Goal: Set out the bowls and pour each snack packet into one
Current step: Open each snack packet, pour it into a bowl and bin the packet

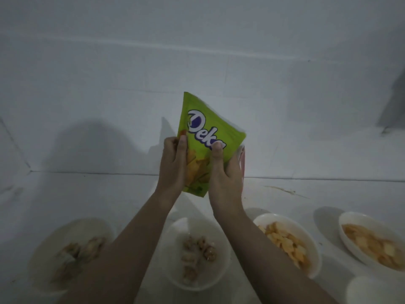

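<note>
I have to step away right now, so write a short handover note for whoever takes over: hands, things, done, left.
Left hand and right hand both grip the green packet, held up above the table.
Four bowls already hold snacks: far left bowl, middle bowl, orange-snack bowl, far right bowl.
A fifth bowl sits at the bottom right; its contents are unclear.
A pink packet shows behind the right hand.
Left: pour out the green packet.

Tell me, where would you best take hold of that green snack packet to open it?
Probably by the top seal of the green packet, coming from above. It is held upright, the left hand and right hand gripping its lower side edges, so the flat top corner juts free and offers a clean pinch for tearing.
</note>
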`<state>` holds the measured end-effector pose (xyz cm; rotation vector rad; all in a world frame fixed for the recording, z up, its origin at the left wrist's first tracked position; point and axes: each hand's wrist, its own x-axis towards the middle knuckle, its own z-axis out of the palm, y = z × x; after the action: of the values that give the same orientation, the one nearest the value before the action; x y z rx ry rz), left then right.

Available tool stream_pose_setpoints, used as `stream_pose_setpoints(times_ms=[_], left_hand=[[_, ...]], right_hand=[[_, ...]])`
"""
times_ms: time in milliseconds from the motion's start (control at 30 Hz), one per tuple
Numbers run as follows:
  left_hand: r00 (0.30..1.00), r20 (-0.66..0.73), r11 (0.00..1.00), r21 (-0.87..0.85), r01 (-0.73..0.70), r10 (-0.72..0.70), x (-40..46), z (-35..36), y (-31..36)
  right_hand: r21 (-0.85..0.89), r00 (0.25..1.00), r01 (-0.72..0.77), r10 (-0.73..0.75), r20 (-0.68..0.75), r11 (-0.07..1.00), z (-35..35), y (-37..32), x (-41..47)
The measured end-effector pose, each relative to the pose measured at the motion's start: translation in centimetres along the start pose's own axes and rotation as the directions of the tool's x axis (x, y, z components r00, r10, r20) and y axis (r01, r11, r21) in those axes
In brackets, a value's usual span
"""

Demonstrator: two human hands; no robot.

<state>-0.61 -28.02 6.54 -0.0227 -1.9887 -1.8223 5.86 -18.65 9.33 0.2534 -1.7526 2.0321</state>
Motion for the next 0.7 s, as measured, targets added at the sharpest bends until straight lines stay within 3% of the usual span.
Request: stream_pose_setpoints(times_ms=[200,467,700], left_hand=[[0.995,-0.067,0.997,-0.016,-0.076,0.075,-7.5,-2.3,3.3],[0.996,0.022,0.996,-0.004,0.092,-0.092,-18.0,-6.8,7.1],[0.988,-0.088,0.989,0.065,0.136,-0.130,-24.7,-9.9,8.9]], right_hand=[[0.043,0.997,0.025,-0.028,0.076,0.999,-2.5,-4.6,-5.3],[0.077,0.986,-0.050,0.037,0.162,0.996,-4.9,-7.8,-12.4],[0.072,0.955,-0.170,0.146,0.257,0.983,-4.8,-9.1,-17.9]])
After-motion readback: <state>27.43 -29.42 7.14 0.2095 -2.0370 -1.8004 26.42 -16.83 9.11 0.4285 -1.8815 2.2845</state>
